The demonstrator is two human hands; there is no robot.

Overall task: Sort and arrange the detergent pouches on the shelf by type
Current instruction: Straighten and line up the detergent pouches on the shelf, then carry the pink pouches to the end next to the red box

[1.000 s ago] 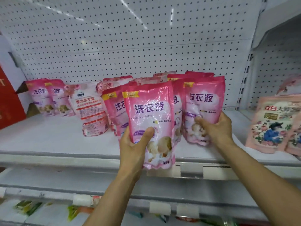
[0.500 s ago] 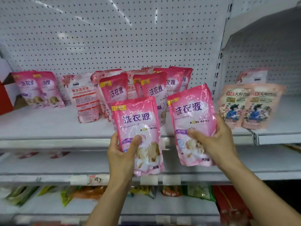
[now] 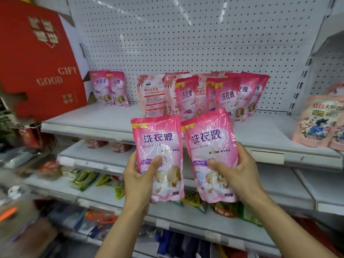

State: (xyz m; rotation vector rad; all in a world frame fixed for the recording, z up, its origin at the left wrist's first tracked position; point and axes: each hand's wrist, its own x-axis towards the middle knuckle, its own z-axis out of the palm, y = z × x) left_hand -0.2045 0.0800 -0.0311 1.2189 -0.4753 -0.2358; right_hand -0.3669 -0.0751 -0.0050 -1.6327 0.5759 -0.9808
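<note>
Two pouches were up, one in each hand! The left hand (image 3: 138,180) was closed around the lower part of the left pouch (image 3: 158,157), thumb pressed across the front. The right hand (image 3: 237,173) was wrapped the same way around the right pouch (image 3: 211,155), thumb on its face, fingers behind. Both pouches were upright, labels facing out, side by side and nearly touching, held in the air in front of the shelf (image 3: 104,123) and clear of it.

Same bright pink, same label on both: a matching pair. Back on the shelf, a mixed cluster (image 3: 219,95) stood against the pegboard, bright pink pouches crowded in with paler floral pouches (image 3: 151,94). Away to the left stood a small pair (image 3: 109,88) of the bright pink kind, beside a red gift box (image 3: 37,58). At far right, peach pouches (image 3: 316,121) leaned on the next bay.

This looked like the carrying step, mid-sort. The next move probably called for setting both down standing with their own kind, perhaps by that left pair, across the bare stretch of shelf. Soft pouches slump, so each would want a firm base before release.
</note>
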